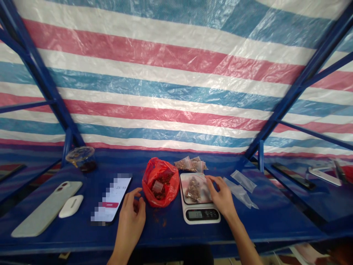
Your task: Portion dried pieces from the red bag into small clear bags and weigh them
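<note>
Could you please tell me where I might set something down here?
Bare table shows right of the clear bags, and behind the lit phone, between cup and red bag. It is crowded where red bag, scale and filled packets sit together.

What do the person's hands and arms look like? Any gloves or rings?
The left hand and right hand are bare, with no gloves and no rings I can see. No watch or bracelet shows, and no sleeves cover the forearms in view.
</note>
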{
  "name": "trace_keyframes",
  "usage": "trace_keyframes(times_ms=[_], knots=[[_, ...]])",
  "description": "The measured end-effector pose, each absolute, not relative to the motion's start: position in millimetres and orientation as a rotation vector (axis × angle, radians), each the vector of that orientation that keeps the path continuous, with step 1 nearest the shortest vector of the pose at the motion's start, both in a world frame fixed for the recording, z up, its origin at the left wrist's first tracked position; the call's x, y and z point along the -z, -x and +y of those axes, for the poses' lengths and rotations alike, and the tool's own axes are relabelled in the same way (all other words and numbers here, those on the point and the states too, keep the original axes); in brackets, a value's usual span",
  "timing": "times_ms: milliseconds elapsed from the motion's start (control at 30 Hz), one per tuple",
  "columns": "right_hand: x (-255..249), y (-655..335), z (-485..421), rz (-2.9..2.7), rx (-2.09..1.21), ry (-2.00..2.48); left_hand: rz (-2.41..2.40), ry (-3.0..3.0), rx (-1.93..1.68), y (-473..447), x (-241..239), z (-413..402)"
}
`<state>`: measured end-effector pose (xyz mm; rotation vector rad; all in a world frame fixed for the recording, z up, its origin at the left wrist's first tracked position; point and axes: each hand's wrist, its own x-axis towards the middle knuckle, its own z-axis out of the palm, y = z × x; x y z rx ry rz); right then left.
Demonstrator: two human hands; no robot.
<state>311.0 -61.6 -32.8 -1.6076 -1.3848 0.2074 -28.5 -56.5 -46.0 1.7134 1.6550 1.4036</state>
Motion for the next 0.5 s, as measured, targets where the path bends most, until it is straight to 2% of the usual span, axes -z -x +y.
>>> trace_keyframes(times_ms=[233, 500], knots=[[21.1, -296.1, -48.3, -1.566, -0.199, 1.684, 1.588, -1.713, -1.424, 26.1, 41.6, -60.0], [-3.8, -289.6, -54.6, -1.403, -0.522, 1.429, 1.545, -1.668, -1.414, 23.2, 42.2, -64.4]])
